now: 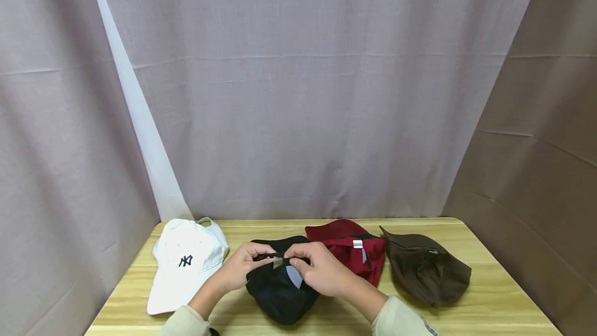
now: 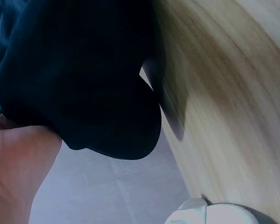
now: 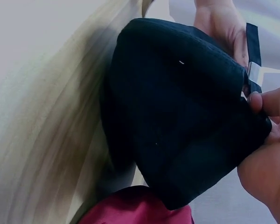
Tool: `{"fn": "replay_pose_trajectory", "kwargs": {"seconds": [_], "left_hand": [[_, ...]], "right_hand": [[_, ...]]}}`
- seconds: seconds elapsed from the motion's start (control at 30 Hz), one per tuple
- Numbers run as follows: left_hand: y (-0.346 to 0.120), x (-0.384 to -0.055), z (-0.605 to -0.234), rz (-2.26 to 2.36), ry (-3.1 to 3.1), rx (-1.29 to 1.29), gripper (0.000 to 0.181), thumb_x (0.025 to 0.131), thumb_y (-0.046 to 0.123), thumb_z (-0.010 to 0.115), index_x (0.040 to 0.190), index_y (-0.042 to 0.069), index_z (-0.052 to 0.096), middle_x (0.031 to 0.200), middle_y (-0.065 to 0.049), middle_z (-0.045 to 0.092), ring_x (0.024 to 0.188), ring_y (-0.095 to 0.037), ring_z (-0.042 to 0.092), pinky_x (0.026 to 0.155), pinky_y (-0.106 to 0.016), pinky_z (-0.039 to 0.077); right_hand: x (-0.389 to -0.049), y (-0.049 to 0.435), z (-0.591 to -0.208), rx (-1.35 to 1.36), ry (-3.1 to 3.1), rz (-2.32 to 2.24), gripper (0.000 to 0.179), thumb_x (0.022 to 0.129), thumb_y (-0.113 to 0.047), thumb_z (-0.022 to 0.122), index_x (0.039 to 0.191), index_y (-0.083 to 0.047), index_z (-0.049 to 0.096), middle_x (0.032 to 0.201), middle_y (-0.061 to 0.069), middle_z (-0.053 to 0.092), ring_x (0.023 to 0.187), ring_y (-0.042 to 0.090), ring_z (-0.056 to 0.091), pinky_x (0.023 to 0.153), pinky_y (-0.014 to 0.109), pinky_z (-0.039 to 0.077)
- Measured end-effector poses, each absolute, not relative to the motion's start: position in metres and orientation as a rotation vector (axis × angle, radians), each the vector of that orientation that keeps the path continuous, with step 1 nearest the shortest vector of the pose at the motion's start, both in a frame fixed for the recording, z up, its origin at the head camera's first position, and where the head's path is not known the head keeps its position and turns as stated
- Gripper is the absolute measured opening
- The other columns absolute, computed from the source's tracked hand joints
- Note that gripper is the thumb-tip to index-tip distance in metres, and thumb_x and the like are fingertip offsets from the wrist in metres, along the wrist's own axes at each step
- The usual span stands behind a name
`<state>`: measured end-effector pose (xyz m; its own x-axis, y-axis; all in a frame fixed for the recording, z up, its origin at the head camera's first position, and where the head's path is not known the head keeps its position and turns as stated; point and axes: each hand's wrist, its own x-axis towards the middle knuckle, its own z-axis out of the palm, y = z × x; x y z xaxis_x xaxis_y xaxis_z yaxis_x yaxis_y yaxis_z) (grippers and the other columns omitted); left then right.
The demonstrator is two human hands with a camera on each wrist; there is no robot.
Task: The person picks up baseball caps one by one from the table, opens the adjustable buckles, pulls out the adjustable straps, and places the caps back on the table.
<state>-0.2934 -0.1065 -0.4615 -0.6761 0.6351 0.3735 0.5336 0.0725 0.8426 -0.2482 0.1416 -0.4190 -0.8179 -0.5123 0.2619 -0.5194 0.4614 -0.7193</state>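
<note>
A black cap (image 1: 282,301) is held near the front middle of the table, its opening facing up and a grey patch showing inside. My left hand (image 1: 240,267) pinches the cap's edge by the back strap between thumb and fingers. From the other side my right hand (image 1: 323,269) pinches the same edge, its thumb close to the left one. In the right wrist view the black strap (image 3: 253,42) sticks up from a silver metal buckle (image 3: 255,72) between the hands. The cap's dark crown fills much of the left wrist view.
On the left of the wooden table (image 1: 261,228) lies a white cap (image 1: 188,253) with a dark logo. A dark red cap (image 1: 337,229) sits right behind the black one, beside my right hand. Farther right is a brown hat (image 1: 426,271). Grey curtains (image 1: 298,118) hang behind the table.
</note>
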Motion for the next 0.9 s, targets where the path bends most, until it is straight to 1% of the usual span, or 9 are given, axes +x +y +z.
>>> {"fn": "replay_pose_trajectory", "kwargs": {"seconds": [0.1,0.23,0.3,0.43,0.53,0.6,0.73,0.8,0.9], "left_hand": [[-0.1058,-0.2934,-0.4607,1.68,2.238,1.194,0.016,0.105,0.01,0.064,0.107,0.002,0.078,0.097,-0.015,0.075,0.09,0.0,0.064,0.087,-0.021,0.053],[-0.1058,-0.2927,-0.4593,1.675,2.25,1.191,0.016,0.105,0.01,0.064,0.106,0.001,0.078,0.096,-0.019,0.074,0.089,0.001,0.064,0.086,-0.021,0.053],[-0.1064,-0.2924,-0.4588,1.678,2.259,1.19,0.016,0.104,0.009,0.064,0.105,0.001,0.077,0.095,-0.021,0.074,0.088,0.001,0.063,0.085,-0.02,0.053],[-0.1067,-0.2927,-0.458,1.679,2.26,1.177,0.016,0.105,0.01,0.064,0.105,0.001,0.078,0.096,-0.019,0.074,0.088,0.0,0.064,0.085,-0.02,0.053],[-0.1055,-0.293,-0.458,1.681,2.251,1.163,0.016,0.105,0.011,0.064,0.107,0.002,0.078,0.098,-0.015,0.075,0.09,0.0,0.065,0.087,-0.02,0.053],[-0.1047,-0.2928,-0.458,1.682,2.252,1.163,0.016,0.105,0.01,0.064,0.107,0.002,0.078,0.1,-0.014,0.076,0.091,0.0,0.065,0.088,-0.02,0.054],[-0.1035,-0.2925,-0.4571,1.678,2.263,1.175,0.016,0.105,0.01,0.064,0.107,0.002,0.078,0.1,-0.014,0.076,0.091,0.0,0.066,0.087,-0.021,0.054],[-0.1032,-0.2927,-0.4565,1.67,2.269,1.183,0.016,0.105,0.011,0.064,0.106,0.003,0.078,0.099,-0.014,0.076,0.091,0.0,0.066,0.087,-0.021,0.054],[-0.103,-0.2931,-0.4559,1.664,2.272,1.188,0.016,0.105,0.011,0.063,0.105,0.003,0.078,0.097,-0.016,0.075,0.09,0.0,0.065,0.086,-0.021,0.054]], "right_hand": [[-0.2491,0.1414,-0.4205,0.941,-2.664,1.321,0.026,0.103,-0.002,0.062,0.103,-0.022,0.078,0.098,-0.003,0.075,0.086,0.003,0.059,0.078,0.022,0.05],[-0.2496,0.1418,-0.4213,0.928,-2.673,1.325,0.024,0.103,-0.004,0.062,0.103,-0.022,0.078,0.084,-0.002,0.067,0.074,0.001,0.054,0.068,0.021,0.047],[-0.2494,0.1416,-0.4216,0.926,-2.678,1.328,0.022,0.104,-0.006,0.063,0.104,-0.022,0.078,0.081,-0.003,0.065,0.071,0.001,0.053,0.066,0.021,0.048],[-0.2481,0.141,-0.4234,0.904,-2.666,1.27,0.017,0.102,-0.01,0.067,0.106,-0.022,0.078,0.089,-0.006,0.071,0.078,0.002,0.058,0.071,0.022,0.051],[-0.2471,0.1408,-0.4252,0.882,-2.64,1.209,0.015,0.101,-0.012,0.07,0.107,-0.022,0.079,0.101,-0.008,0.075,0.092,0.003,0.062,0.081,0.024,0.054],[-0.2471,0.1402,-0.4257,0.874,-2.621,1.201,0.013,0.101,-0.013,0.071,0.106,-0.023,0.079,0.104,-0.009,0.076,0.096,0.004,0.064,0.085,0.025,0.054],[-0.2481,0.1379,-0.4249,0.875,-2.589,1.227,0.009,0.102,-0.02,0.071,0.1,-0.024,0.078,0.096,-0.01,0.074,0.089,0.003,0.061,0.079,0.025,0.054],[-0.2486,0.1363,-0.4243,0.881,-2.58,1.242,0.01,0.103,-0.022,0.071,0.095,-0.024,0.077,0.088,-0.009,0.07,0.081,0.002,0.058,0.072,0.023,0.051],[-0.2487,0.1341,-0.4241,0.896,-2.577,1.253,0.012,0.102,-0.02,0.072,0.09,-0.022,0.074,0.081,-0.008,0.065,0.074,0.0,0.054,0.066,0.021,0.049]]}}
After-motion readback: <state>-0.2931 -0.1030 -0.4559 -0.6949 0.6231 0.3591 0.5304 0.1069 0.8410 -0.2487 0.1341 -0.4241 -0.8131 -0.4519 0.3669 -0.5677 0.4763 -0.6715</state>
